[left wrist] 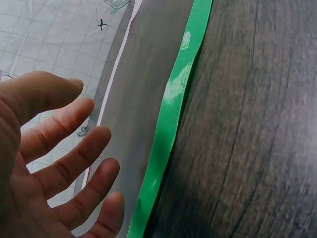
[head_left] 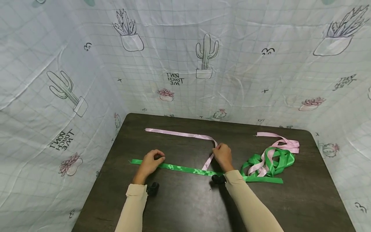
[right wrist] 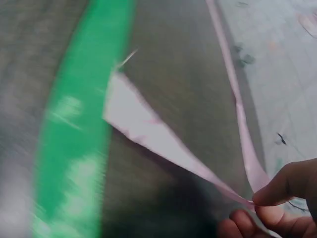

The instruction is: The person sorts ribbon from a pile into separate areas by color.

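My right hand pinches a pink ribbon between thumb and fingertips, as the right wrist view shows. One end of it slants from the fingers to the edge of a green ribbon; the other stretch runs left along the back of the table. The green ribbon lies nearly straight across the table, with shiny patches on it. My left hand hovers above its left part, fingers relaxed and slightly bent, and holds nothing in the left wrist view.
To the right lies a loose heap of green ribbon tangled with more pink ribbon. The dark wooden table has a white cloth with cactus drawings hanging behind it and at both sides.
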The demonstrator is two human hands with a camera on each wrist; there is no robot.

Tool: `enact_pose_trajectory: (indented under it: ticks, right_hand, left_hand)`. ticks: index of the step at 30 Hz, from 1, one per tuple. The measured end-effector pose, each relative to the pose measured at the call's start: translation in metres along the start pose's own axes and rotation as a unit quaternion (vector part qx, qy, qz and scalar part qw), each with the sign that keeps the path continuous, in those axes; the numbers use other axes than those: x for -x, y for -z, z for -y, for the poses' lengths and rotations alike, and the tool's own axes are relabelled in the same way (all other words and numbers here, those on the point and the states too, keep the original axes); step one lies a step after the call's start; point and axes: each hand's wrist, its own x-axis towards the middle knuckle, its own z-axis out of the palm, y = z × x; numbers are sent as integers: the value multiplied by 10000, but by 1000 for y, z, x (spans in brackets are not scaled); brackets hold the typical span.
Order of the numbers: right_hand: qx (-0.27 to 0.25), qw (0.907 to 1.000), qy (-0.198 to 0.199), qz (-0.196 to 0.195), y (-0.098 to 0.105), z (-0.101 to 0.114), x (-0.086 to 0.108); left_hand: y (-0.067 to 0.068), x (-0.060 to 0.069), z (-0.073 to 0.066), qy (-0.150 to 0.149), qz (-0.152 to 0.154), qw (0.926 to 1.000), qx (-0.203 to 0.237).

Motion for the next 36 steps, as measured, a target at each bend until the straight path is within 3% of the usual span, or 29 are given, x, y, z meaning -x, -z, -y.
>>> enact_pose_trajectory:
  ticks: [5, 11, 15, 19, 25, 30, 36]
  right_hand:
    - [-729, 9972, -124, 119, 20, -1, -20]
    - [-1280, 9844, -713, 972, 48, -2, -46]
    - [-1334, 9725, -878, 1697, 65, -10, -62]
    - [-960, 9697, -748, 2119, 78, -17, -75]
    - [-568, 9728, -422, 2206, 86, -27, -89]
    - [93, 9808, -13, 1946, 86, -36, -97]
    - [582, 9836, 323, 1674, 85, -41, -100]
  left_hand:
    - [0, -2, 3, 58, 31, 10000, 33]
    - [1, -3, 2, 42, 105, 9999, -2]
    - [0, -4, 3, 36, 180, 9998, -34]
    - [0, -5, 4, 36, 217, 9997, -89]
    - [1, -4, 5, 60, 238, 9996, -119]
    - [1, -3, 5, 49, 288, 9995, -126]
    - [2, -3, 7, 125, 261, 9995, -89]
